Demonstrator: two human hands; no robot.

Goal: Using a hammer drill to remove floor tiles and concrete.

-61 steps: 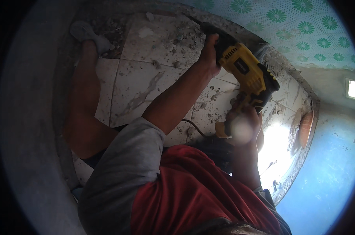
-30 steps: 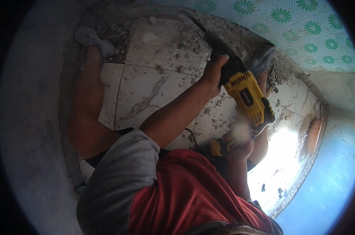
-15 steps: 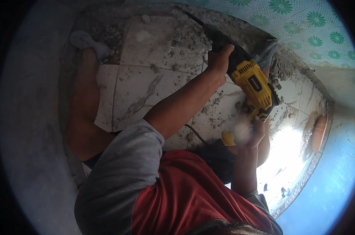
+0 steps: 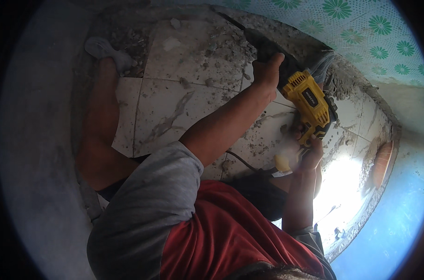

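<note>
A yellow and black demolition hammer (image 4: 309, 99) slants across the upper middle, its dark chisel (image 4: 231, 19) pointing to the far left along the base of the wall. Around its black front part my left hand (image 4: 269, 72) is closed, thumb on top. My right hand (image 4: 311, 151) is closed on the rear handle, below the yellow housing; some of its fingers are hidden. The chisel's tip lies by broken mortar, and I cannot tell whether it touches.
Rubble and dust cover the white floor tiles (image 4: 193, 109). Green-flowered wall tiles (image 4: 338, 35) rise behind a broken edge. A dark cable (image 4: 242, 161) runs near my lap. Clear plastic (image 4: 321, 65) lies beside the tool. An orange-brown curved piece (image 4: 383, 163) leans at the right wall.
The hammer and both my hands have shifted slightly to the right. My right hand remains on the rear handle and my left on the front.
</note>
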